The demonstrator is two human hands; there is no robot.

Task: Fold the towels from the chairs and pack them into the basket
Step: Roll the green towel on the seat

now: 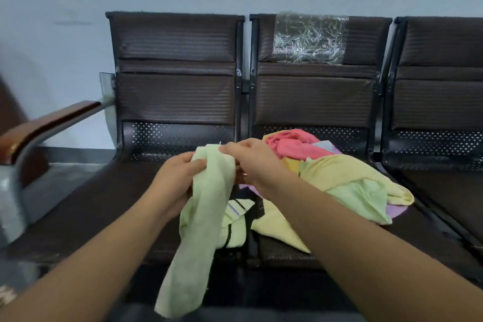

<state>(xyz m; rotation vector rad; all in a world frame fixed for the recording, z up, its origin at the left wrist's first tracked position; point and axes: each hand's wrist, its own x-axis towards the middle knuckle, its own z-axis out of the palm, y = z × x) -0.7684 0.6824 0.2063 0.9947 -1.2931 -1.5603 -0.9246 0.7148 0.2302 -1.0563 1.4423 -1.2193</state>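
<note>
A pale green towel [203,217] is held up over the front of a row of chairs [104,204], hanging limp in a long bunched strip. Its upper part is gripped by the left hand [175,180], fingers curled round the cloth. The top edge is pinched by the right hand [251,162], thumb & fingertips closed on it. The cloth is judged light, soft, floppy, not slippery, and is best taken at 2 corners of one edge so it can be spread. A heap of towels [347,180] (pink, yellow, green) and a striped towel [235,217] are piled on the middle seat, just right of the hands. Plastic film [309,36] is stuck on that backrest. An armrest [47,123] is seen at left. No basket is in view.
</note>
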